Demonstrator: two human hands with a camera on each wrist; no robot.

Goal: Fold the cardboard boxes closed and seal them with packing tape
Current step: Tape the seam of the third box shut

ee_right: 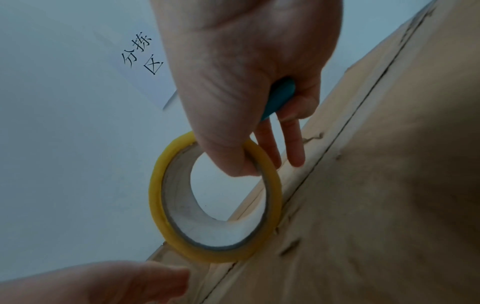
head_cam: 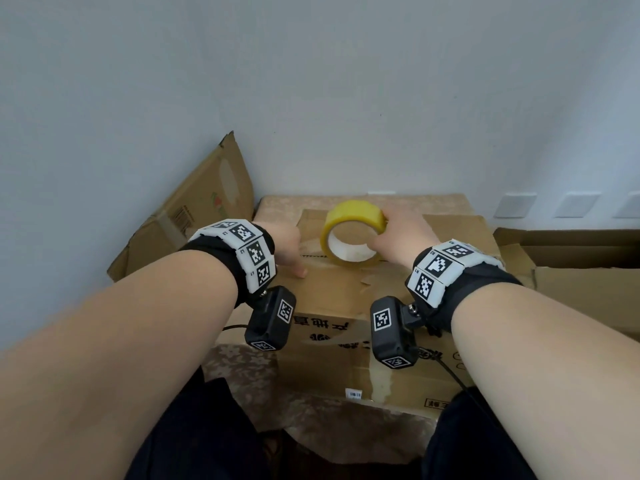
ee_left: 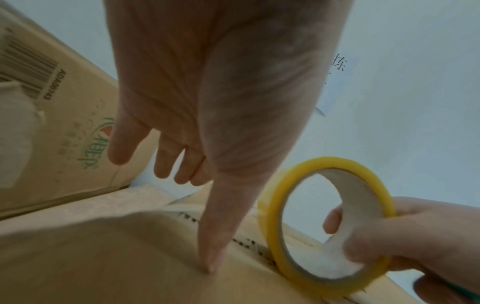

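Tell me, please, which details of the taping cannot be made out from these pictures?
- Teal object in the right hand: right wrist view, curled fingers cover most of it; unidentifiable.
- Tape roll's free end: no view shows whether tape is stuck on the box.
- Left hand's fingertips: head view, hidden behind the wrist band.
- Box label print: head view, partly covered by wrist cameras.
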